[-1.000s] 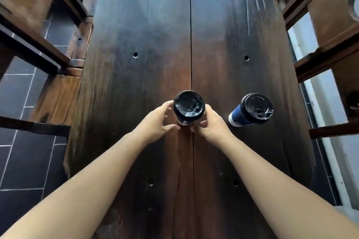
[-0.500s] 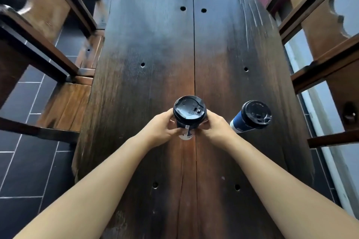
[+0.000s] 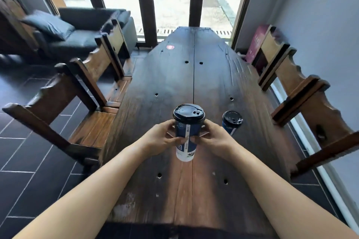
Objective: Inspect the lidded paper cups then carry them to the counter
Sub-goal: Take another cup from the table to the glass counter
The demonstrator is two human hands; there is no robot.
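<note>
Two lidded paper cups in view, both over the long wooden table [image 3: 174,75]. You hold the nearer cup [image 3: 188,134] upright at the table's centre seam, with your left hand [image 3: 165,138] and right hand [image 3: 215,137] on opposite sides of it. Fingers of both hands curl round the dark blue upper wall, and the thumbs meet on the side facing you. The cup has a white lower band and a white vertical label strip. Its black lid [image 3: 188,113] is seated, sip tab toward the right. Whether the base touches the wood cannot be told from this angle. The second cup [image 3: 232,122], also dark blue with a black lid, stands on the table just beyond and to the right of your right hand, apart from it. No hand touches it. A small red sticker [image 3: 170,47] lies near the table's far end. Wooden benches [image 3: 93,128] flank the left side, and a wooden chair [image 3: 303,93] stands on the right against the wall. A black sofa [image 3: 77,33] with a cushion [image 3: 48,24] sits far left by the window, over dark floor tiles [image 3: 29,161]. A burgundy sign [image 3: 256,44] leans at the far right; its text is unreadable.
</note>
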